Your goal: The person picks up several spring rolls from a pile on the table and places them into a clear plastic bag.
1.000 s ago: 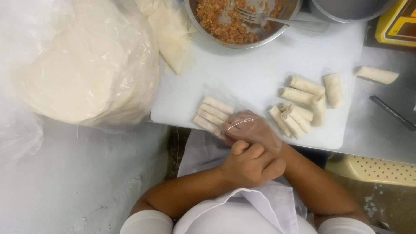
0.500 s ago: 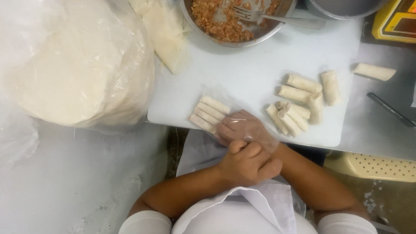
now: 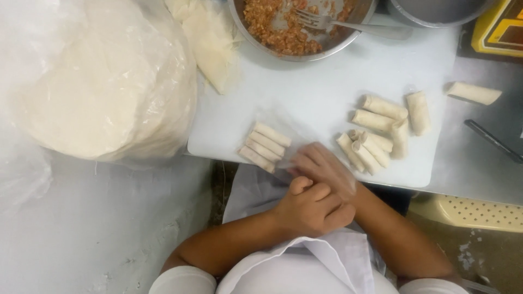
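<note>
My right hand, in a thin clear plastic glove, lies flat with its fingers stretched onto the near edge of a white cutting board. My left hand is curled over the right wrist, gripping the glove's cuff. Just left of the fingertips sits a row of small rolled wrappers. A looser pile of finished rolls lies to the right, and a single roll rests off the board.
A metal bowl of minced filling with a fork stands at the board's far edge, beside a second metal bowl. A plastic-covered stack of round wrappers is at left, folded wrappers behind. A dark utensil lies at right.
Both hands stay joined at the board's near edge. The left hand's grip has shifted slightly along the right wrist; the view has drifted a little.
</note>
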